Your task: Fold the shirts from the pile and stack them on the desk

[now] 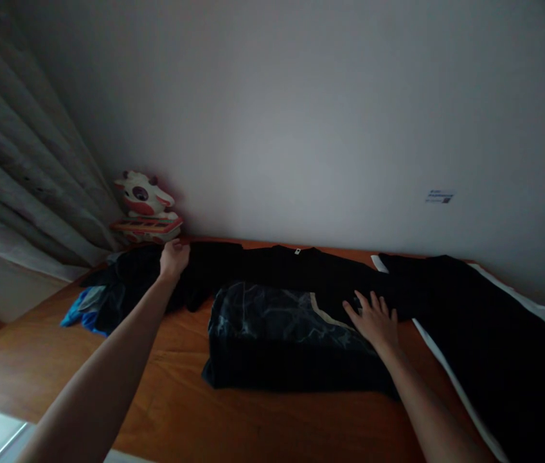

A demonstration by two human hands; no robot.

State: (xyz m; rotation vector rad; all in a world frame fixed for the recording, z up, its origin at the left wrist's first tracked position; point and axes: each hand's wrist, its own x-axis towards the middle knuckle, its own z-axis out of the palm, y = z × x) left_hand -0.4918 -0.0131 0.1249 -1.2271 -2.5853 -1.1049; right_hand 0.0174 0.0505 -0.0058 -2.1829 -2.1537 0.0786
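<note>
A black shirt (277, 265) lies on the wooden surface, with a small white label at its neck. Its lower part is folded up and shows a dark marbled pattern (263, 315) with a pale edge strip. At the far left end of its sleeve, my left hand (175, 258) is closed, apparently pinching the black cloth; the fingertips are partly hidden. My right hand (377, 321) rests palm down on the shirt's right side, fingers spread, beside the pale strip.
Dark and blue clothes (94, 308) lie heaped at the left. A cow-shaped toy keyboard (147, 206) stands against the wall near the curtain (26, 161). More black garments with white edges (484, 334) are spread at the right. The wooden surface (180, 399) extends toward me.
</note>
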